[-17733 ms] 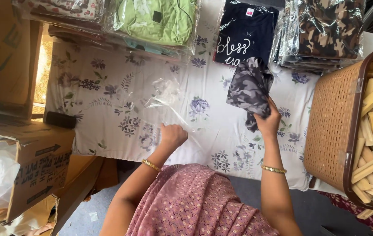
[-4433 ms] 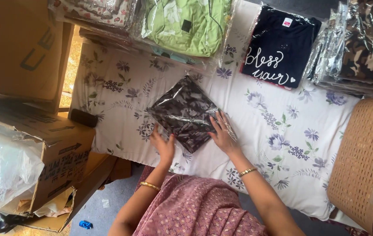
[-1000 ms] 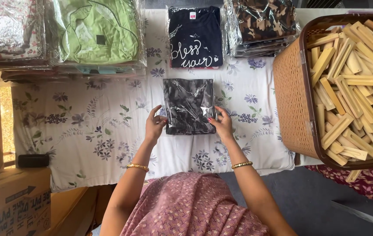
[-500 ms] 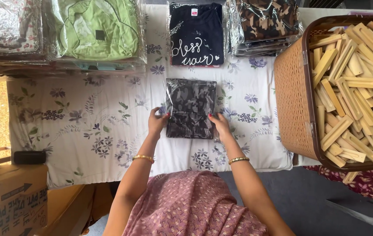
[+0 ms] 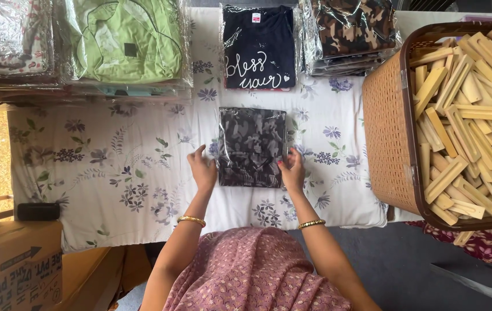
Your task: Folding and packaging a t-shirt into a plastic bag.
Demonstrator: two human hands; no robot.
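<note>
Bagged folded garment (image 5: 251, 146) lay mid-table on bedsheet (image 5: 113, 173). Left hand (image 5: 202, 170) at its left edge, right hand (image 5: 292, 171) at its right edge. Behind it: row of bagged garment stacks (image 5: 260, 47). Right: basket (image 5: 390, 126) holding wooden pieces (image 5: 470, 115). Left, lower: cardboard box (image 5: 12, 265).

bare floral sheet (image 5: 113, 173) leftward; brown basket (image 5: 390, 126) close rightward
</note>
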